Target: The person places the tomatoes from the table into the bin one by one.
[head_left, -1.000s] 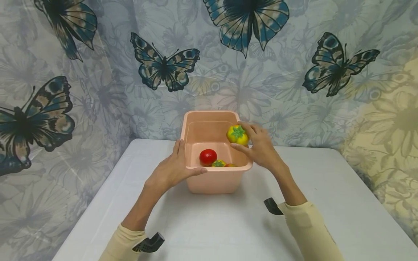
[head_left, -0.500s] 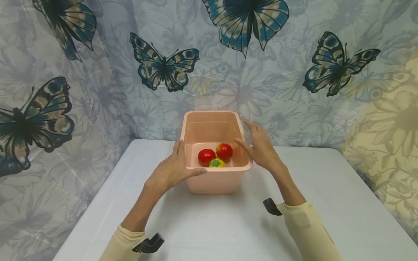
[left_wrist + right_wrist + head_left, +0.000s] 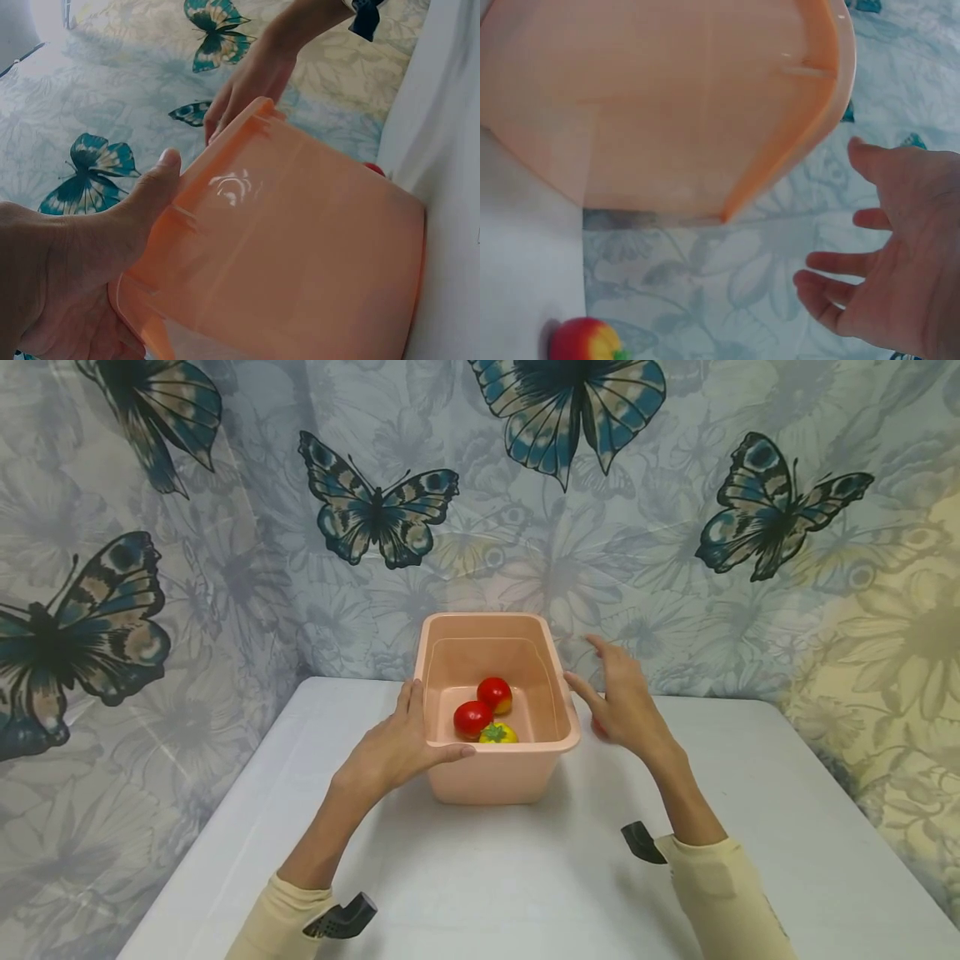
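A peach-coloured plastic bin [image 3: 504, 775] stands on the white table. My left hand [image 3: 393, 750] grips its near left corner, thumb along the front rim and fingers against the left side; in the left wrist view the thumb lies over the rim. Inside lie a red round fruit [image 3: 473, 719], a red-and-yellow fruit [image 3: 495, 694] and a yellow fruit with a green leafy top [image 3: 498, 733], partly hidden by the front wall. My right hand [image 3: 626, 706] is just outside the bin's right rim, fingers spread and holding nothing. Another red-and-yellow fruit [image 3: 585, 341] sits near it on the table.
The white table [image 3: 480, 877] reaches back to a cloth backdrop [image 3: 525, 552] printed with butterflies and flowers. In the head view, the right hand mostly hides the fruit outside the bin. Black devices [image 3: 341, 918] are strapped at both wrists.
The right hand has let go of a fruit, which dropped into the bin and rolled toward its back left. That hand then moved right, outside the rim. The left hand stayed put.
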Demonstrator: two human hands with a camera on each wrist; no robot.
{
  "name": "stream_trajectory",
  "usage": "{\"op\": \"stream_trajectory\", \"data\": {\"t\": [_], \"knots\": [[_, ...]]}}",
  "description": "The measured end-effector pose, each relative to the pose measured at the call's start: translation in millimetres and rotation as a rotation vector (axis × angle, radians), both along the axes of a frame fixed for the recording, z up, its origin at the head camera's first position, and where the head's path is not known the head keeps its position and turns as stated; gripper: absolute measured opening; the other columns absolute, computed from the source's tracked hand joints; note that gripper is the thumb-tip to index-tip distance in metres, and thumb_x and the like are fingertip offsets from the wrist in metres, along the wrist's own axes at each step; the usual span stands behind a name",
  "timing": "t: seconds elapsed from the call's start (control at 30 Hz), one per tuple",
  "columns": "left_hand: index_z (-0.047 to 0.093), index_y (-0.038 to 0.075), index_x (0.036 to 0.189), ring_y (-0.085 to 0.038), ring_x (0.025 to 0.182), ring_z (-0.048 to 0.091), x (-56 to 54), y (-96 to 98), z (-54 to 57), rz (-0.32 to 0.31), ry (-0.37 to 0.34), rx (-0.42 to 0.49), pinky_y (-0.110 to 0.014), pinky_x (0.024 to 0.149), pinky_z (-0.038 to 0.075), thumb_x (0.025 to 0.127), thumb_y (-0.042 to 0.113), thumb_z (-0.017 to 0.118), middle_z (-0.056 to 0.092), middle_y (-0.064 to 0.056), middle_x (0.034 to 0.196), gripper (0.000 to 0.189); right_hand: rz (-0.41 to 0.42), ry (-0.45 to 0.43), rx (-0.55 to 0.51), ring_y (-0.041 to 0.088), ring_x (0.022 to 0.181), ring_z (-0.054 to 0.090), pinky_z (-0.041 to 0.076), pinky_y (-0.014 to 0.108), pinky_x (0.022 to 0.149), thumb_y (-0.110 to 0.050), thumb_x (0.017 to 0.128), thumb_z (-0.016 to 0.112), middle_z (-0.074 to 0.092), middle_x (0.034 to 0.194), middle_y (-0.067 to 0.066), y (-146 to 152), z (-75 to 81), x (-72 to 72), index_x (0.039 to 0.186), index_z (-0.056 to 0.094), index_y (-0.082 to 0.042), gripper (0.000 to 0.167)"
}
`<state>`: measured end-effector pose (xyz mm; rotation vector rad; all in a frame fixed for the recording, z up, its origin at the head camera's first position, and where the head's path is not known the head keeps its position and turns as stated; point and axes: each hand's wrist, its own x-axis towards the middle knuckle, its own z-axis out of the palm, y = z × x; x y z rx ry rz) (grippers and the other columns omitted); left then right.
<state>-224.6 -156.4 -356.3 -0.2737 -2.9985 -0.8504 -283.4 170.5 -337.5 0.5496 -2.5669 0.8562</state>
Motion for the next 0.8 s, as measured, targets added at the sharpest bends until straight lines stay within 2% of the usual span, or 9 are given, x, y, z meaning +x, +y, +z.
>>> {"op": "stream_trajectory", "data": {"t": [0.13, 0.4, 0.8], "knots": [[0.004, 0.007, 0.167, -0.038, 0.122, 0.065, -0.5, -0.3, -0.1, -0.004, 0.005, -0.005, -0.053, 0.096, 0.061, 0.075, 0.082, 0.071, 0.018, -0.016, 0.172, 0.137, -0.019, -0.028, 0.006, 0.049, 0.141, 0.044, 0.032, 0.073, 0.117, -0.038, 0.106, 0.061, 0.042, 0.157, 0.03, 7, -1.3, 1.5, 0.161, 0.031, -0.003, 0.072], [0.006, 0.008, 0.167, -0.036, 0.118, 0.066, -1.0, -0.3, 0.7, -0.008, 0.02, -0.004, -0.051, 0.095, 0.062, 0.075, 0.082, 0.072, 0.023, -0.015, 0.168, 0.135, -0.073, -0.089, 0.01, 0.052, 0.14, 0.043, 0.041, 0.075, 0.11, -0.036, 0.107, 0.059, 0.041, 0.157, 0.033, 22, -3.7, 0.9, 0.162, 0.028, -0.002, 0.072], [0.004, 0.008, 0.167, -0.036, 0.119, 0.065, -0.8, -0.2, 0.8, -0.003, 0.011, -0.005, -0.052, 0.095, 0.061, 0.075, 0.083, 0.071, 0.023, -0.015, 0.169, 0.136, -0.119, -0.089, 0.018, 0.053, 0.133, 0.045, 0.042, 0.075, 0.108, -0.033, 0.108, 0.057, 0.043, 0.151, 0.036, 36, -17.4, -9.2, 0.16, 0.029, 0.003, 0.069]]}}
